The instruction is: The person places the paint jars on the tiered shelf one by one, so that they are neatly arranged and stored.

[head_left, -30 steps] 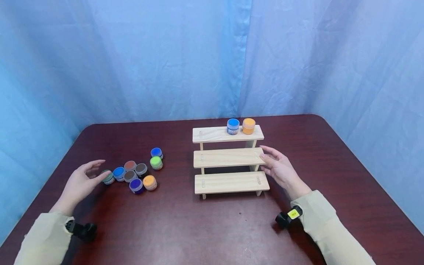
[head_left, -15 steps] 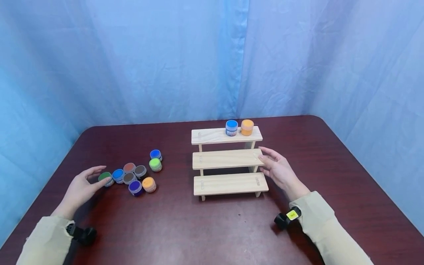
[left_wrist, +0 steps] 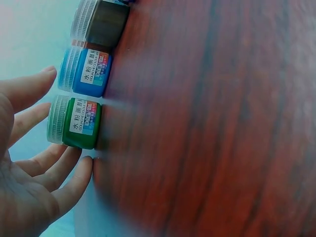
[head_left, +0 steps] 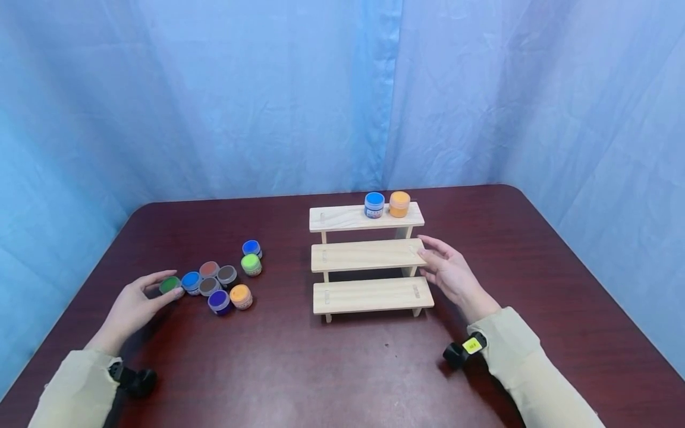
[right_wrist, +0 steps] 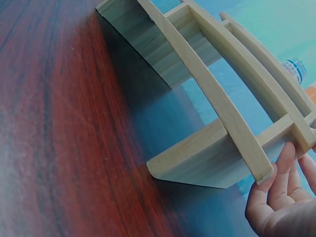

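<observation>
Right hand [head_left: 452,276] grips rack [head_left: 369,255]; left hand [head_left: 131,306] at green-filled paint jar [left_wrist: 74,122].

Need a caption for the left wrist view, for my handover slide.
Left hand at a green gouache jar, fingers spread, blue gouache jar alongside.

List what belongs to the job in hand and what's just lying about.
Likely the job's:
green jar, at the left hand
eight other jars nearby
wooden shelf, held by the right hand
blue jar and orange jar on it

Seemingly incidental:
blue curtain
black wrist cameras
</observation>
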A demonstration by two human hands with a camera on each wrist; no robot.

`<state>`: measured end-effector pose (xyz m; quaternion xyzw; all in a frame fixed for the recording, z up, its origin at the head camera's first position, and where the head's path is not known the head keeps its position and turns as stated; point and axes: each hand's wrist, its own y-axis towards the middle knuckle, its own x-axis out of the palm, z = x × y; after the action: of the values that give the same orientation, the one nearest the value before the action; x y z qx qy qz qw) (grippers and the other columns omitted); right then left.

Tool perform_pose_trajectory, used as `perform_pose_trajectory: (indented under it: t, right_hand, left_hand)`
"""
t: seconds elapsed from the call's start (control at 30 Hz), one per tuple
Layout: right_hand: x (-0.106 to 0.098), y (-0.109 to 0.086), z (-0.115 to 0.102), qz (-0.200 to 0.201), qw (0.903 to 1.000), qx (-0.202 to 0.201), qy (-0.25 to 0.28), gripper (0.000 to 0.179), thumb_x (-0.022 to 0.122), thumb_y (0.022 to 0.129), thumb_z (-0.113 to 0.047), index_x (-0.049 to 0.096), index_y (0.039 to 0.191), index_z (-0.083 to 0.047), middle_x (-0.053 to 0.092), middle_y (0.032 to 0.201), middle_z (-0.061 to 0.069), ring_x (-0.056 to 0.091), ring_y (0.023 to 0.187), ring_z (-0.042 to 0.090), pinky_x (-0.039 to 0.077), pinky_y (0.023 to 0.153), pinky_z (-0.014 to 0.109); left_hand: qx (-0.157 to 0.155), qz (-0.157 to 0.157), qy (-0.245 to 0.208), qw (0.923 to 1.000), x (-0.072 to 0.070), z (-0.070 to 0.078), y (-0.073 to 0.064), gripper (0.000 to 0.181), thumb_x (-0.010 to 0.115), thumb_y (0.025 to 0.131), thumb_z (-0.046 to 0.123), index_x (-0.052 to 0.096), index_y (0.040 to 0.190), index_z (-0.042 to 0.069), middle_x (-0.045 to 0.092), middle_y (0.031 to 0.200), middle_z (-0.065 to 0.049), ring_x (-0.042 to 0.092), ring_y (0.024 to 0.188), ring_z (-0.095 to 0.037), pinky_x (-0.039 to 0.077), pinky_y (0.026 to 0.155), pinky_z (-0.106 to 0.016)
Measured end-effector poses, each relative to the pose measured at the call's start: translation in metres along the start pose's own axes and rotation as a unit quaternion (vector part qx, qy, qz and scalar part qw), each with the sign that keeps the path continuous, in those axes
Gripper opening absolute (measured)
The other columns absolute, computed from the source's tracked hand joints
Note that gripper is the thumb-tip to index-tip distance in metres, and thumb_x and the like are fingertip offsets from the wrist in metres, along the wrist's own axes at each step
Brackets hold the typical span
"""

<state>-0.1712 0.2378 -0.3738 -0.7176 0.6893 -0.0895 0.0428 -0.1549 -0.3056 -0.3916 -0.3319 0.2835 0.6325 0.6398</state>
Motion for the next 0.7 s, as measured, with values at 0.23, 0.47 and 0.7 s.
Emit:
perform_pose_trajectory:
  t: [0.23, 0.47, 0.7]
  right_hand:
    - [-0.0002, 0.0005, -0.0001, 0.001, 1.0, 0.003, 0.0, 0.057, 0.05, 0.098, -0.017, 0.026, 0.147, -0.002, 0.057, 0.099, -0.012, 0.059, 0.08, -0.001, 0.048, 0.072, 0.019]
    - [-0.0005, 0.001, 0.0003, -0.001, 1.0, 0.002, 0.001, 0.057, 0.05, 0.099, -0.017, 0.025, 0.147, -0.002, 0.057, 0.098, -0.012, 0.059, 0.079, -0.001, 0.048, 0.072, 0.018]
    - [-0.0004, 0.0009, 0.0, 0.001, 1.0, 0.004, -0.001, 0.056, 0.049, 0.099, -0.017, 0.025, 0.147, -0.002, 0.057, 0.099, -0.012, 0.059, 0.08, -0.001, 0.048, 0.072, 0.018]
  left_hand:
    - [0.012, 0.005, 0.006, 0.9999, 0.0014, -0.0016, -0.0016, 0.061, 0.06, 0.092, 0.039, 0.046, 0.136, -0.001, 0.05, 0.126, -0.033, 0.051, 0.108, -0.047, 0.049, 0.086, -0.058]
    - [0.013, 0.001, 0.0, 0.9999, 0.0015, -0.0018, -0.0017, 0.056, 0.061, 0.092, 0.032, 0.047, 0.136, -0.001, 0.05, 0.128, -0.033, 0.051, 0.11, -0.047, 0.047, 0.09, -0.059]
    - [0.023, 0.012, 0.003, 0.9997, 0.0026, -0.0028, -0.0022, 0.052, 0.06, 0.093, 0.03, 0.05, 0.133, -0.001, 0.053, 0.125, -0.032, 0.054, 0.107, -0.045, 0.047, 0.089, -0.058]
